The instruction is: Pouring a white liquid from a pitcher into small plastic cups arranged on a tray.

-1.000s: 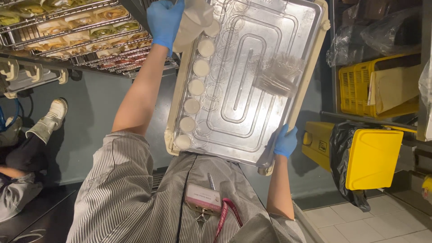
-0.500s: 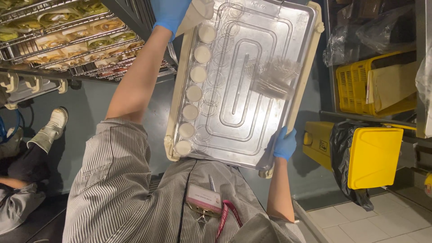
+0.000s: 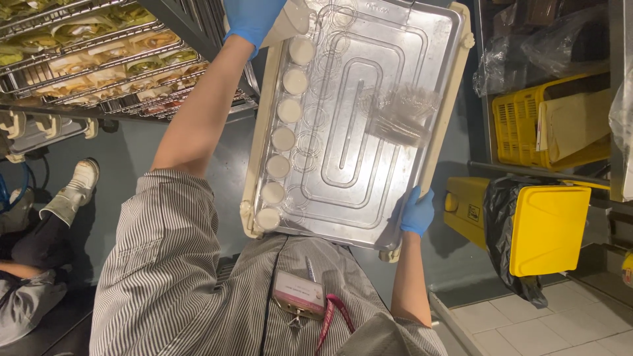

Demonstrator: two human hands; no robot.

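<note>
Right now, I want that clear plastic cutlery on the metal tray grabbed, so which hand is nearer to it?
Right. The right hand grips the tray's near right edge, just short of the cutlery; the left hand is at the far left corner, across the tray.

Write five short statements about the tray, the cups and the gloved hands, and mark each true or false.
1. Both hands wear blue gloves. True: left hand, right hand.
2. The metal tray holds one row of small white cups. True.
3. The cups run along the tray's right-hand edge. False: along its left edge.
4. The bin is red. False: yellow.
5. The rack stands empty. False: it holds packed food.
</note>
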